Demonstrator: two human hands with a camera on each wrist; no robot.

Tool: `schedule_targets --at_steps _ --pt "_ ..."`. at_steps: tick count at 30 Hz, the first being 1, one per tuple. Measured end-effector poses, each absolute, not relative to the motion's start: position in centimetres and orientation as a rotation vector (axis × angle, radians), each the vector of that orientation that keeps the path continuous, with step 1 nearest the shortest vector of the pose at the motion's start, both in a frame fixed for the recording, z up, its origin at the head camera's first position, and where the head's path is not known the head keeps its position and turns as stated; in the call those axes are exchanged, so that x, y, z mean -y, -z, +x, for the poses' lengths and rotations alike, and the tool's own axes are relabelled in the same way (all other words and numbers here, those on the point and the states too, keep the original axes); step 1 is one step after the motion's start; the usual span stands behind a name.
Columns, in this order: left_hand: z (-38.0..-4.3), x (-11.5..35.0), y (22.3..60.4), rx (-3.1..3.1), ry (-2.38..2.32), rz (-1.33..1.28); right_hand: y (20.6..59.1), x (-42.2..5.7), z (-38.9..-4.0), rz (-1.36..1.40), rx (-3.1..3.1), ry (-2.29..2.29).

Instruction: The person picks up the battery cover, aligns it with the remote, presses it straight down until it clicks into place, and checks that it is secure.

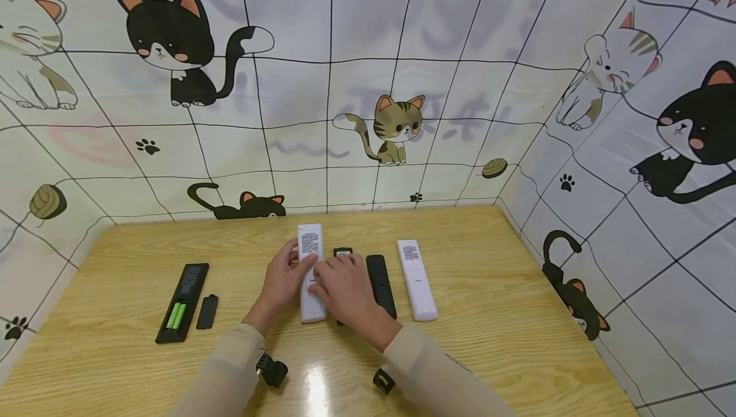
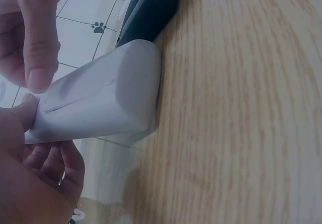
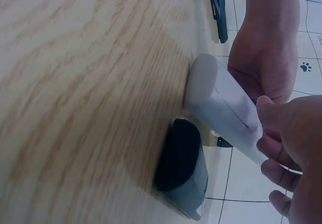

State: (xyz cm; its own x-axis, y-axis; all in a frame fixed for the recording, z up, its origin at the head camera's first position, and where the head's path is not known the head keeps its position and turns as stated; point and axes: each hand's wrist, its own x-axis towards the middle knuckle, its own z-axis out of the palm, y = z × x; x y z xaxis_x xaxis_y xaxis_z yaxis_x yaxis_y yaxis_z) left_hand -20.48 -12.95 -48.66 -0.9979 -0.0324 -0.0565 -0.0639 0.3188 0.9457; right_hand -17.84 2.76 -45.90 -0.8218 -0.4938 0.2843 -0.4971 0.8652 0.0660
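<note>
A white remote control [image 1: 311, 305] lies back side up, with a printed label at its far end. My left hand [image 1: 283, 276] holds it from the left, thumb across its back and fingers along its side. Over its right side is my right hand [image 1: 347, 286], the thumb at the seam of the battery cover in the right wrist view. The right fingers are loosely bent and do not wrap round the remote. A dark remote [image 1: 343, 251] lies mostly hidden under my right hand.
To the right lie a black remote [image 1: 381, 286] and another white remote [image 1: 416, 280]. At left, an opened black remote [image 1: 190, 283] shows two green batteries [image 1: 176, 316], with a black battery cover [image 1: 207, 312] beside it. Cat-patterned cloth walls [image 1: 299, 98] border the wooden table [image 1: 489, 353].
</note>
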Motion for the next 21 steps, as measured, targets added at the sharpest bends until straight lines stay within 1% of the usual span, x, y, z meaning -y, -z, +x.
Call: schedule_targets --at_steps 6,7,10,13,14,21 --pt "-20.36 12.94 48.46 -2.512 -1.841 -0.076 45.48 -3.05 -17.76 0.651 2.802 0.105" --pt "-20.12 12.87 47.87 -2.504 -1.846 -0.072 45.49 -3.09 -17.76 0.649 2.806 0.116" --pt "-20.06 12.86 47.81 -2.499 -1.859 -0.070 45.70 -3.08 -17.81 0.656 2.823 0.142" --pt "-20.04 12.85 47.91 -2.500 -1.852 -0.085 45.97 -2.99 -17.88 0.662 2.842 0.154" --pt "-20.25 12.92 48.47 -2.507 -1.852 -0.082 46.05 -2.94 -17.91 0.661 2.849 0.158" --pt "-20.15 12.90 48.58 -2.494 -1.869 -0.092 46.20 -2.81 -17.92 0.665 2.851 0.142"
